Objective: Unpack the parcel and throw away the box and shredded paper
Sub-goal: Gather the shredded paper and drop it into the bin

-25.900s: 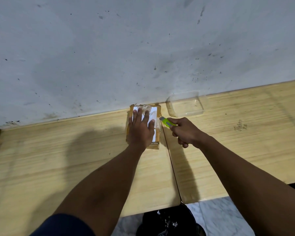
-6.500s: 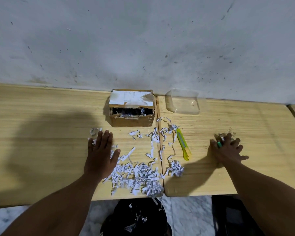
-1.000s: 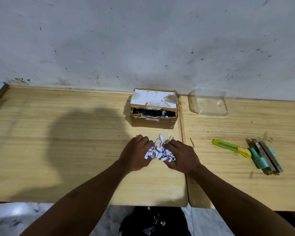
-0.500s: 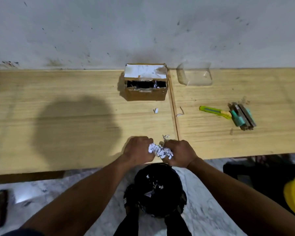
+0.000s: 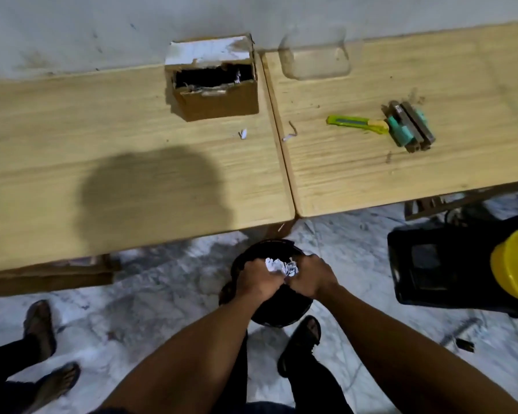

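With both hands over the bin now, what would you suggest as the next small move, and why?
Probably open both hands and let the shredded paper drop: the bundle is held between them directly above the black bin, clear of the table edge.

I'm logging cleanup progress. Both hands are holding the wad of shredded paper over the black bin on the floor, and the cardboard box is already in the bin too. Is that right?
Not quite. The head view shows the cardboard box is not in the black bin; it sits open on the table by the wall. The rest stands: the left hand and right hand hold the shredded paper over the bin on the floor.
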Demonstrator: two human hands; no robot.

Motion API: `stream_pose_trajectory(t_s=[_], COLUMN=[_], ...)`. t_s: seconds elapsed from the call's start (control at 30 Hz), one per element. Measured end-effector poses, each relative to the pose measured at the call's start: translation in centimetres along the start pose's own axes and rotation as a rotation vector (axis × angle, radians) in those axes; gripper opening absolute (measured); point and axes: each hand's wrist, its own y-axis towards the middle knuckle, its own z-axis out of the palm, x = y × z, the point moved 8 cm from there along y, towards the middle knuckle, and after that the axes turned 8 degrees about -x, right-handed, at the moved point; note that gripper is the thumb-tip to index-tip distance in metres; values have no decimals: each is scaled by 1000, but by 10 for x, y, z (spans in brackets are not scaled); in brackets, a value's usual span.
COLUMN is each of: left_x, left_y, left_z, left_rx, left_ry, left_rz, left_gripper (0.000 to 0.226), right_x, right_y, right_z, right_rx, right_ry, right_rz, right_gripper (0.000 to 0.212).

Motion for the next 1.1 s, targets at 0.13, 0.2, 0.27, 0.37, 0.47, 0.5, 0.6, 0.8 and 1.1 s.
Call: stream_pose_trajectory(t_s=[0.13,0.2,0.27,0.37,0.47,0.5,0.6,0.8,1.1], left_x=[25,35,43,48,49,47,38,35,25], left_y=[25,30,33,33,37,38,35,37,13], left_z=[43,59,71,78,86,89,84,84,46], left_rx=[36,70,87,129,179,191,210,240,315], left_ry=[-193,-256,-328,-429,-465,-485,-480,-400,-257], left_rz=[-275,-379,-452,-516,-519,-519,-509,-459,-368], left_gripper=[51,68,77,88,110,105,95,58,54], right_x=[-35,-49,-60,-70,-70,-70,-69,-71,-65], right_y=[11,14,15,15,17,18,21,16,-4], right_z=[48,66,75,82,83,82,78,64,38], right_rx=[107,124,134,173,193,180,146,76,15], right_ry=[70,104,143,213,287,315,366,247,165], right_rz=[257,359,443,527,540,547,547,498,470], right_gripper=[33,39,45,65,78,78,75,35,46])
